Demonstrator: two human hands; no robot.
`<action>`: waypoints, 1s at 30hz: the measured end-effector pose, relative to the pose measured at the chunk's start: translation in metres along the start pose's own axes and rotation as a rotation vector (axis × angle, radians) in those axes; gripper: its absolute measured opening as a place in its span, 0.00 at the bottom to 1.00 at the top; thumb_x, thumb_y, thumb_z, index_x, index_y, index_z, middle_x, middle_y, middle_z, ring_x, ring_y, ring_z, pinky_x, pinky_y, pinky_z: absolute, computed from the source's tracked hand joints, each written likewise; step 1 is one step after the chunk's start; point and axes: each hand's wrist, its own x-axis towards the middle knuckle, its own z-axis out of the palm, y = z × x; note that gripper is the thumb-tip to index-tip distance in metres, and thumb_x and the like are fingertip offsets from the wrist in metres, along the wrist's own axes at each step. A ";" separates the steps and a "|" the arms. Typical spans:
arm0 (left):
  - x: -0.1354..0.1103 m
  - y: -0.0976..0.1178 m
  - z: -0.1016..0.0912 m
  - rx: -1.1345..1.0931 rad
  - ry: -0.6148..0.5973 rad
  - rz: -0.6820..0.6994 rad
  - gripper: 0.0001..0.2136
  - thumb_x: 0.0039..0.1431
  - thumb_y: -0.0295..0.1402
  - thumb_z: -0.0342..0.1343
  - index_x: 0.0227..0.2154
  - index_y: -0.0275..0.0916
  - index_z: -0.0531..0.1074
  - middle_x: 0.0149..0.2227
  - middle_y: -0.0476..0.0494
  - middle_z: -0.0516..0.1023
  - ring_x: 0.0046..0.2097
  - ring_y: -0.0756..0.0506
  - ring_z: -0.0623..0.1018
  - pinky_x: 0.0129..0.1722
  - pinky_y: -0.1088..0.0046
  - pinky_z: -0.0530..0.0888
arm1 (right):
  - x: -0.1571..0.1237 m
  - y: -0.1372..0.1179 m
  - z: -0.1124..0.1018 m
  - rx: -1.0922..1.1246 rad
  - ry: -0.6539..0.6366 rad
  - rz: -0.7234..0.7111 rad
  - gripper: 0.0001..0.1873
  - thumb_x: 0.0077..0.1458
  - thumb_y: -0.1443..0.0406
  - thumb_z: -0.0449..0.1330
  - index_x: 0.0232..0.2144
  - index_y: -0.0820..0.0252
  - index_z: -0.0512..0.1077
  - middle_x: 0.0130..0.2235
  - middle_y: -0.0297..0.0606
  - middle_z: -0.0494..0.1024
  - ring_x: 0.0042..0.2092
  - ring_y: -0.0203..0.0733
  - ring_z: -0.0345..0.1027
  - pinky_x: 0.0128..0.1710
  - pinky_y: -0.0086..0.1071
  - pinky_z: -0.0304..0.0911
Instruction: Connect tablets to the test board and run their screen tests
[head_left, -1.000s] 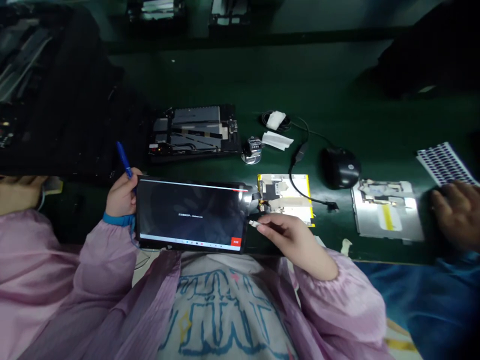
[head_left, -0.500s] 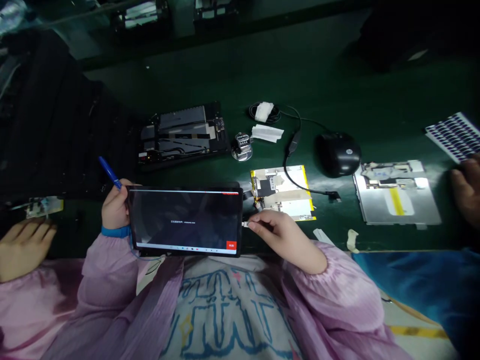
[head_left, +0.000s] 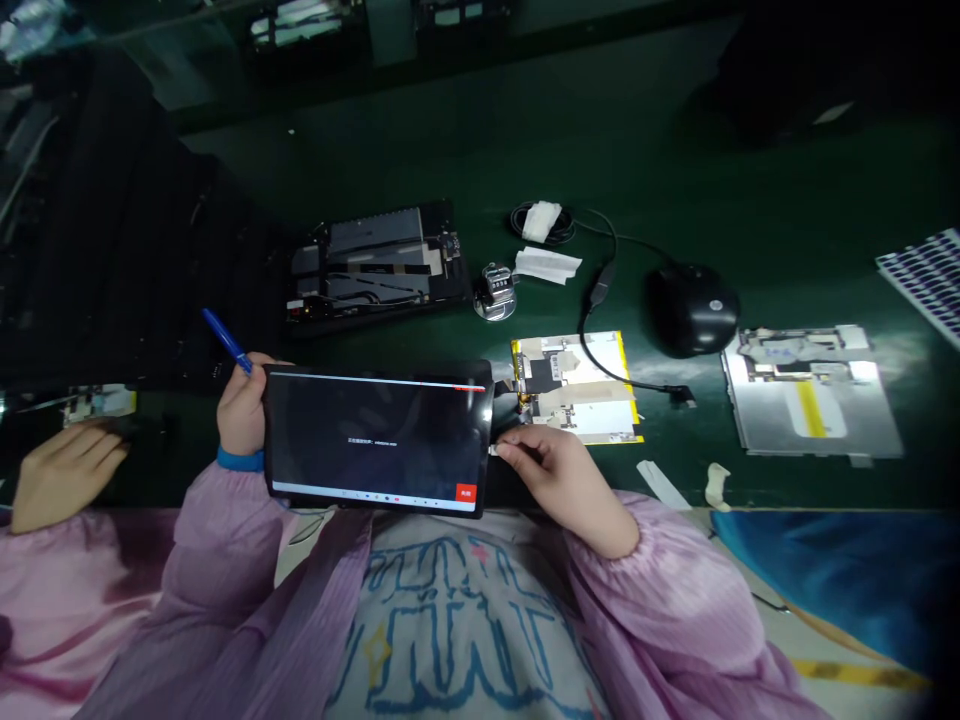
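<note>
A tablet-like display panel (head_left: 379,435) with a lit dark screen, a line of small text and a red button is held at the bench's near edge. My left hand (head_left: 244,415), with a blue wristband, grips its left side and also has a blue pen (head_left: 226,340) between the fingers. My right hand (head_left: 559,475) pinches a small pale piece (head_left: 493,450) at the panel's right edge; its kind is too small to tell. Dark flex cables (head_left: 504,388) run from that edge to a metal plate with a circuit board (head_left: 577,385), edged in yellow tape.
An opened tablet (head_left: 379,265), a tally counter (head_left: 496,290), a coiled cable (head_left: 541,222), a plug (head_left: 681,396) and a black mouse (head_left: 694,308) lie beyond. Another metal plate (head_left: 814,395) is at right. A co-worker's hand (head_left: 71,470) rests at left; dark stacked items (head_left: 135,240) stand behind.
The view has shifted slightly, so the bench items appear farther right. The panel is tilted a little differently. Another person's hand at the far right is out of view.
</note>
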 end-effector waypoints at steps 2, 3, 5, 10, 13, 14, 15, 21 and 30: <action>0.003 -0.007 -0.003 -0.013 0.033 0.049 0.10 0.51 0.40 0.59 0.27 0.39 0.69 0.25 0.49 0.76 0.30 0.48 0.74 0.29 0.74 0.71 | -0.001 0.003 0.005 0.037 0.063 0.021 0.13 0.56 0.59 0.54 0.26 0.60 0.72 0.28 0.39 0.78 0.30 0.41 0.71 0.31 0.32 0.64; 0.005 -0.011 -0.004 -0.021 0.054 0.069 0.11 0.50 0.41 0.60 0.27 0.39 0.69 0.25 0.49 0.75 0.29 0.48 0.74 0.29 0.74 0.71 | -0.002 0.004 0.007 0.046 0.087 0.028 0.14 0.56 0.58 0.54 0.26 0.60 0.72 0.28 0.39 0.78 0.30 0.41 0.71 0.31 0.32 0.64; 0.008 -0.017 -0.007 -0.043 0.084 0.087 0.12 0.49 0.42 0.61 0.27 0.38 0.69 0.24 0.48 0.75 0.28 0.48 0.74 0.29 0.73 0.72 | -0.003 0.006 0.010 0.050 0.113 0.031 0.15 0.56 0.57 0.54 0.25 0.60 0.72 0.27 0.40 0.78 0.30 0.42 0.71 0.30 0.32 0.64; 0.012 -0.022 -0.007 -0.133 0.048 0.077 0.13 0.48 0.41 0.63 0.28 0.37 0.69 0.24 0.48 0.75 0.27 0.48 0.74 0.30 0.72 0.73 | -0.001 0.005 0.008 0.038 0.113 0.008 0.15 0.56 0.56 0.55 0.26 0.59 0.73 0.28 0.40 0.79 0.31 0.43 0.73 0.32 0.34 0.66; 0.011 -0.022 -0.005 -0.196 0.008 0.071 0.12 0.49 0.40 0.62 0.27 0.37 0.68 0.22 0.49 0.72 0.27 0.48 0.73 0.30 0.72 0.72 | -0.001 0.008 0.005 -0.032 0.113 -0.025 0.16 0.56 0.54 0.55 0.26 0.58 0.73 0.29 0.40 0.79 0.31 0.43 0.73 0.32 0.34 0.67; 0.010 -0.022 -0.005 -0.206 -0.004 0.066 0.12 0.49 0.40 0.62 0.26 0.37 0.68 0.21 0.49 0.71 0.26 0.49 0.72 0.28 0.73 0.71 | -0.002 0.009 0.004 -0.065 0.112 -0.047 0.16 0.57 0.54 0.55 0.26 0.58 0.73 0.28 0.40 0.79 0.31 0.43 0.73 0.31 0.34 0.67; 0.010 -0.022 -0.006 -0.210 -0.016 0.056 0.12 0.49 0.40 0.62 0.26 0.37 0.68 0.21 0.49 0.70 0.25 0.49 0.71 0.27 0.74 0.70 | -0.004 0.011 0.004 -0.099 0.117 -0.078 0.15 0.57 0.55 0.55 0.26 0.58 0.72 0.28 0.40 0.79 0.31 0.42 0.73 0.31 0.33 0.67; 0.008 -0.025 -0.010 -0.189 -0.078 0.020 0.12 0.51 0.41 0.61 0.24 0.38 0.68 0.20 0.51 0.65 0.21 0.52 0.65 0.20 0.76 0.62 | -0.015 0.022 0.007 -0.345 0.276 -0.467 0.03 0.57 0.66 0.58 0.36 0.57 0.67 0.30 0.35 0.77 0.31 0.37 0.73 0.30 0.28 0.68; 0.007 -0.026 -0.013 -0.141 -0.093 0.019 0.11 0.53 0.40 0.60 0.25 0.38 0.68 0.20 0.51 0.64 0.22 0.51 0.66 0.22 0.74 0.62 | -0.011 0.024 0.012 -0.629 0.147 -0.669 0.07 0.63 0.66 0.51 0.42 0.60 0.67 0.32 0.41 0.76 0.32 0.41 0.71 0.31 0.33 0.68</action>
